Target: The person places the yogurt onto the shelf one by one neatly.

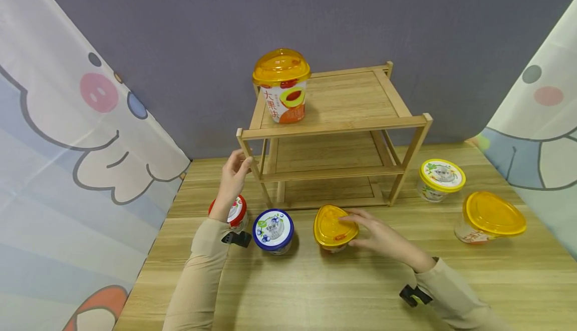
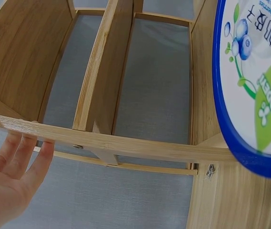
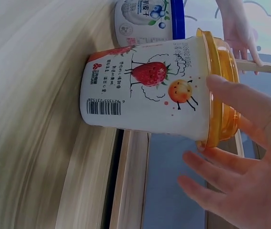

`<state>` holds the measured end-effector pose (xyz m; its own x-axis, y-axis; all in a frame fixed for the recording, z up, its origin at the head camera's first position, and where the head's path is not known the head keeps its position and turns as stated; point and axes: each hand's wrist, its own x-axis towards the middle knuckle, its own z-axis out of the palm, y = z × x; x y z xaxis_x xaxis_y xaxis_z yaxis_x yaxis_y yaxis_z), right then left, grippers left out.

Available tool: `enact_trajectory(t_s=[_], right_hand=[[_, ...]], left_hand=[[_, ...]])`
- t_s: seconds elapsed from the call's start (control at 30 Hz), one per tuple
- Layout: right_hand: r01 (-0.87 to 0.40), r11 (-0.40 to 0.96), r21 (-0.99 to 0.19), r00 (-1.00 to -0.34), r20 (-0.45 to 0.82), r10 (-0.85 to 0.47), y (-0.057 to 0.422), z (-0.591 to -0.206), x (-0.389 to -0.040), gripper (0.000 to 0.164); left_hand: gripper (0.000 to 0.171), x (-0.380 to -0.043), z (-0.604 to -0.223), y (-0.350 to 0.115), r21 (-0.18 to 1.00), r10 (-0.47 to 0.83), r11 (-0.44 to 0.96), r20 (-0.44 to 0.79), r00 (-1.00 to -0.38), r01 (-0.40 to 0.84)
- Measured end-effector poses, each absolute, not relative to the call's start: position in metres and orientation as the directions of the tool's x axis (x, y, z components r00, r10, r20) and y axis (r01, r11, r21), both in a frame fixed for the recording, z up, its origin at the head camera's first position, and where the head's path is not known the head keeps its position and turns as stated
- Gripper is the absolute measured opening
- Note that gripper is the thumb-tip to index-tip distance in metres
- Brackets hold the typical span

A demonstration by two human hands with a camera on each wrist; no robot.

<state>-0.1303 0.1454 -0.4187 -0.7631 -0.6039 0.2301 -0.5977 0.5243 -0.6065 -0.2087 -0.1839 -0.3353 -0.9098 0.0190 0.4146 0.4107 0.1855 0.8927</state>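
At the shelf's left front post, my left hand (image 1: 234, 173) grips the wood, its fingers (image 2: 37, 164) passing behind the post and the thumb in front. The wooden shelf (image 1: 333, 126) has three tiers. My right hand (image 1: 380, 236) is at the lid of a yellow-lidded yogurt cup (image 3: 145, 90) standing on the table before the shelf. Its thumb and forefinger lie at the lid's rim, and the other fingers stretch out past it. A blue-lidded cup (image 1: 273, 230) stands left of that cup. Under the left forearm a red-lidded cup (image 1: 237, 211) is partly hidden.
On the top tier, at the left, stands a tall cup with a domed orange lid (image 1: 282, 88). Right of the shelf are a cup with a yellow-rimmed lid (image 1: 442, 177) and another orange-lidded cup (image 1: 491, 216). Printed curtains (image 1: 72, 135) hang on both sides.
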Motion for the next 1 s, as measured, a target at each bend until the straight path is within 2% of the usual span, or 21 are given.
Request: enact_trajectory(t_s=[0.47, 0.63, 1.0], right_hand=[[-0.597, 0.522, -0.609, -0.767, 0.243, -0.594, 0.150, -0.420, -0.142, 0.043], [-0.599, 0.525, -0.605, -0.772, 0.264, -0.578, 0.150, -0.417, -0.140, 0.049], [-0.508, 0.748, -0.426, -0.855, 0.351, -0.381, 0.114, -0.413, -0.110, 0.061]], left_hand=[[0.026, -0.209, -0.335, -0.183, 0.898, 0.026, 0.171, 0.408, -0.913, 0.406], [0.026, -0.208, -0.334, -0.183, 0.899, 0.016, 0.176, 0.404, -0.915, 0.400], [0.026, -0.208, -0.334, -0.182, 0.896, 0.011, 0.172, 0.414, -0.910, 0.410]])
